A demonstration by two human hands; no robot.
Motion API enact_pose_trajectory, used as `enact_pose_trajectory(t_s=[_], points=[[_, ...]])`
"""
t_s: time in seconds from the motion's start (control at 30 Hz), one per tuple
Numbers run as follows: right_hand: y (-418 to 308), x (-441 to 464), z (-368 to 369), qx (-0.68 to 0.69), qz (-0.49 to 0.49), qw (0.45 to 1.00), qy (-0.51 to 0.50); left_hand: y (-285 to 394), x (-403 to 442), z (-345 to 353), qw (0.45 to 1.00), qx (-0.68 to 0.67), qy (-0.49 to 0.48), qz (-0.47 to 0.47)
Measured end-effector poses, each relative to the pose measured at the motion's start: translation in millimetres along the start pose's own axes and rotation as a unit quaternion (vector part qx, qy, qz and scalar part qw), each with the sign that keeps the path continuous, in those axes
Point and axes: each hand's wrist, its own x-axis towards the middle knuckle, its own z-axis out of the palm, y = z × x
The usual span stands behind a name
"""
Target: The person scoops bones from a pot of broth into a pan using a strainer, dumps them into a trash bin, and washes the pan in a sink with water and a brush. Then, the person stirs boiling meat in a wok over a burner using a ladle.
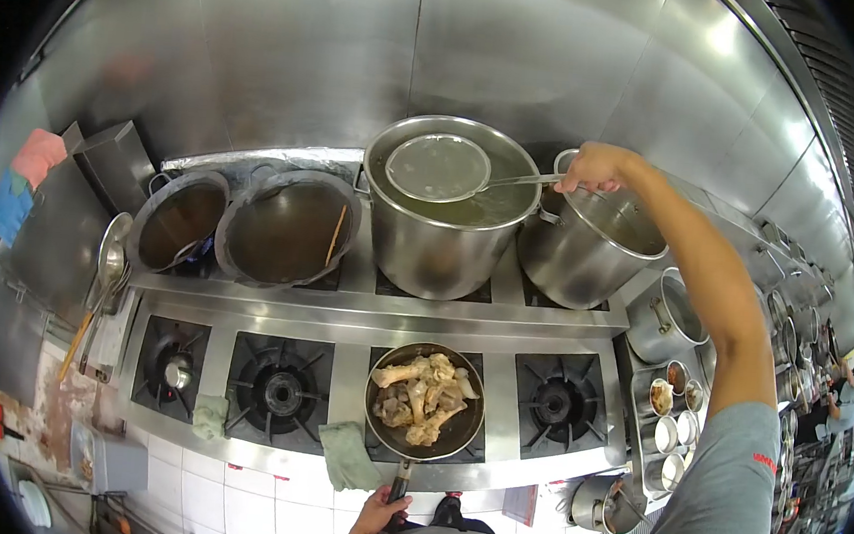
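My right hand [593, 168] is closed round the metal handle of a round mesh skimmer [437, 167]. The skimmer's flat disc hangs over the mouth of a large steel stockpot [448, 254] with cloudy liquid in it; I cannot tell if the disc touches the liquid. Low in the view, my left hand [380, 512] grips the black handle of a frying pan [372, 418]. That pan sits on a front burner and holds a heap of pale, meaty bones [422, 392].
A second steel pot [568, 263] stands right of the stockpot. Two dark woks [238, 247] of brown liquid are at the left, one with a wooden stick. Cloths [349, 457] lie on the stove's front edge. Small containers [666, 434] line the right; people [843, 395] are farther off.
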Motion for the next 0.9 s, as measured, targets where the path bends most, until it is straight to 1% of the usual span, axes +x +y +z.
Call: enact_pose_trajectory(t_s=[0.07,0.13,0.17,0.23,0.27,0.33,0.43,0.5,0.57,0.6,0.67,0.77,0.8,0.83,0.87,0.9], points=[[3,-6,-7,-0.007,-0.010,1.000,0.005,6,-5,3,1.000,-0.009,0.013,-0.004],[7,-12,-16,-0.042,0.000,0.998,0.052,2,-3,1,1.000,-0.012,0.008,0.001],[11,-12,-21,-0.042,0.001,0.998,0.052,0,-2,0,1.000,-0.015,0.004,0.005],[20,-10,-32,-0.081,-0.053,0.989,0.107,-1,-1,0,1.000,-0.018,0.004,0.004],[24,-8,-39,-0.082,-0.053,0.989,0.107,-2,0,-1,1.000,-0.021,0.006,0.004],[26,-8,-49,-0.091,-0.071,0.982,0.148,-1,-1,0,1.000,-0.014,0.008,0.003],[26,-15,-56,-0.070,-0.057,0.982,0.168,2,-2,0,1.000,-0.006,0.008,-0.007],[29,-22,-46,-0.075,-0.053,0.981,0.171,3,-5,1,1.000,-0.003,0.005,-0.014],[36,-23,-36,-0.082,-0.052,0.979,0.179,5,-5,0,1.000,-0.012,-0.019,-0.008],[48,-14,-27,-0.067,-0.047,0.982,0.169,9,-6,1,1.000,-0.013,-0.018,-0.006],[56,-15,-14,-0.054,-0.043,0.985,0.157,20,-13,7,0.999,0.007,-0.052,-0.013],[63,-35,12,-0.019,-0.040,0.987,0.153,12,-8,4,0.997,0.041,-0.064,-0.010],[69,-43,17,0.017,-0.058,0.983,0.173,15,-8,2,0.994,0.060,-0.094,0.006],[75,-52,23,0.053,-0.077,0.977,0.191,16,-7,2,0.991,0.105,-0.086,0.021],[80,-64,25,0.056,-0.074,0.980,0.178,17,-8,3,0.986,0.147,-0.077,0.035],[77,-81,26,0.058,-0.073,0.982,0.165,17,-10,5,0.984,0.154,-0.077,0.041]])
